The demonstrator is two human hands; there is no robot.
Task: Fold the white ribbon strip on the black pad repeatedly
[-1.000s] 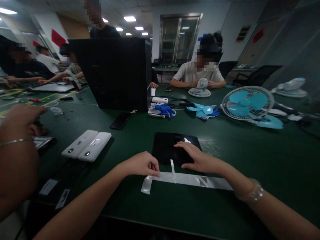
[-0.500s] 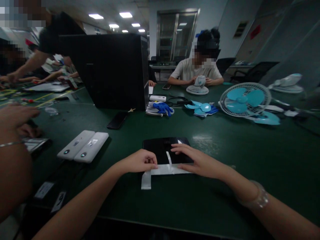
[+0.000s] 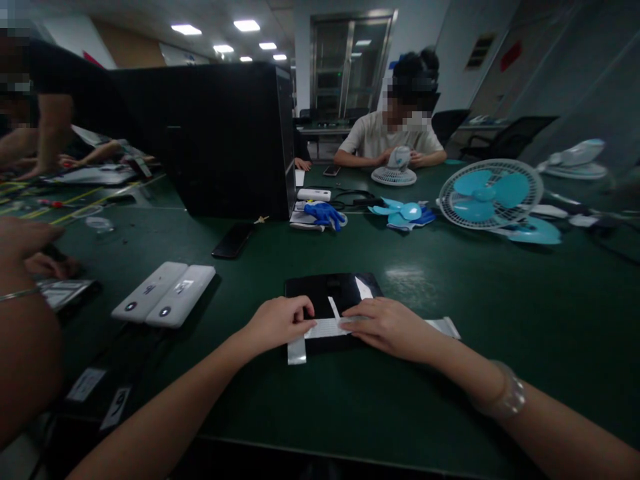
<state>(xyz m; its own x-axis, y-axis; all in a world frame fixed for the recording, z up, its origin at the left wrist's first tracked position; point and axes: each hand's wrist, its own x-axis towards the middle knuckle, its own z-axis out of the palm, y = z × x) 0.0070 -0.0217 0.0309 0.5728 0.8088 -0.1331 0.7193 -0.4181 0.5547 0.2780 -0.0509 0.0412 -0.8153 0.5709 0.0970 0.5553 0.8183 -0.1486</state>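
Observation:
A glossy black flat panel lies on the green table in front of me. Along its near edge runs a silvery-white strip, whose left end folds down over the table side. A thin white tab sticks up from its middle. My left hand is closed at the strip's left part, thumb and curled forefinger against it. Flat across the right part lie the stretched fingers of my right hand. Beyond that hand the strip's right end shows. What lies under my right palm is hidden.
Left of the panel sit two white power-bank-like boxes and a dark phone. Behind stand a large black computer case, blue gloves and a fan. A co-worker's arm reaches in at the left.
My right hand has come down onto the strip, its fingers now flat on it. The strip's right end has come into view. My left hand has barely moved.

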